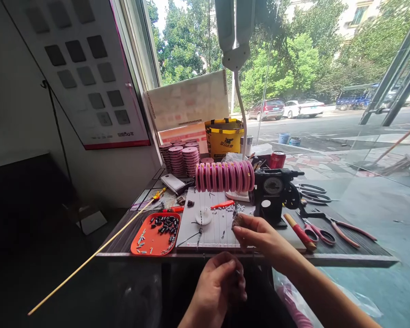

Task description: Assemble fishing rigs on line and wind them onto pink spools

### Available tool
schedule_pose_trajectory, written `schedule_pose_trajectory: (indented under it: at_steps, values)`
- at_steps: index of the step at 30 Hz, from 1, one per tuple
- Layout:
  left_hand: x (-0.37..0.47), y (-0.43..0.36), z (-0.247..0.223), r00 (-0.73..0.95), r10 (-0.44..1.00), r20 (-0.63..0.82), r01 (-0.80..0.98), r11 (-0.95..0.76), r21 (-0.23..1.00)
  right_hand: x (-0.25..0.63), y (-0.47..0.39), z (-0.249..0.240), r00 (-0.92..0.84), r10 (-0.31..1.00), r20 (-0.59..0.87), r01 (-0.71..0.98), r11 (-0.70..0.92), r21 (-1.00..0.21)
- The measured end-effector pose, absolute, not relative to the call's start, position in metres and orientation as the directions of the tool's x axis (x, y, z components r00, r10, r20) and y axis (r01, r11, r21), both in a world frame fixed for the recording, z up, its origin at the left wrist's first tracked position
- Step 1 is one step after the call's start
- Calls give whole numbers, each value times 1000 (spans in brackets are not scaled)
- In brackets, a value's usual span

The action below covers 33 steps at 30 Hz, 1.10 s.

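My right hand (pixel 254 233) is raised over the white board (pixel 187 239), thumb and fingers pinched together. Small dark strands show at its fingertips, too fine to name. Lower and nearer to me, my left hand (pixel 220 280) is closed with curled fingers in front of the table edge; whatever it may hold is hidden. Above the board, a row of pink spools (pixel 225 176) sits on a black winding machine (pixel 271 193) with a dial and gears. Thin lines hang from the spools across the board. A small dark fitting (pixel 200 231) and a metal swivel (pixel 223 234) lie there.
An orange tray (pixel 145 234) of small black and metal parts stands left, beside a long thin stick (pixel 92 256). Right are red-handled scissors (pixel 323 234), pliers (pixel 348 232) and a red-wrapped rod (pixel 302 234). Behind stand stacked pink discs (pixel 190 159), a yellow bag (pixel 225 139) and a red can (pixel 277 160).
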State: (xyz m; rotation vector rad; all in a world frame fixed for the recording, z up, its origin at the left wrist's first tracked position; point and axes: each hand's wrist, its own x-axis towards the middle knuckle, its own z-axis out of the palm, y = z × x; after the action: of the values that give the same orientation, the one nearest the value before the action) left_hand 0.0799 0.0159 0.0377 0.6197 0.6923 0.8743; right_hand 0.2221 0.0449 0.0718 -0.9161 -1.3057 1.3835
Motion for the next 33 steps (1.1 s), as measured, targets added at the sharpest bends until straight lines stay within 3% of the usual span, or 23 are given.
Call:
schedule_pose_trajectory:
  at_steps: [6, 12, 19, 23, 27, 29, 33]
  values:
    - [77, 13, 36, 476, 816, -329, -498, 558, 664, 216, 35, 66, -194, 978, 80, -203, 39, -978]
    - [78, 15, 33, 460, 826, -326, -503, 545, 671, 205, 20, 42, -264, 963, -50, -350, -144, -926]
    - [78, 14, 39, 435, 838, -331, -490, 528, 693, 200, 17, 34, -283, 957, -63, -387, -174, -905]
    - [79, 17, 38, 416, 864, -285, -473, 472, 744, 210, 21, 44, -170, 985, 25, -277, -24, -961]
    - [85, 21, 27, 291, 948, -132, -374, 240, 896, 225, 38, 57, 94, 982, 163, 11, 162, -987]
    - [89, 23, 21, 215, 973, -81, -321, 149, 935, 227, 50, 61, 104, 979, 173, 113, 161, -980]
    - [92, 23, 17, 154, 988, -25, -187, 54, 981, 221, 71, 63, 27, 993, 119, 40, 118, -992]
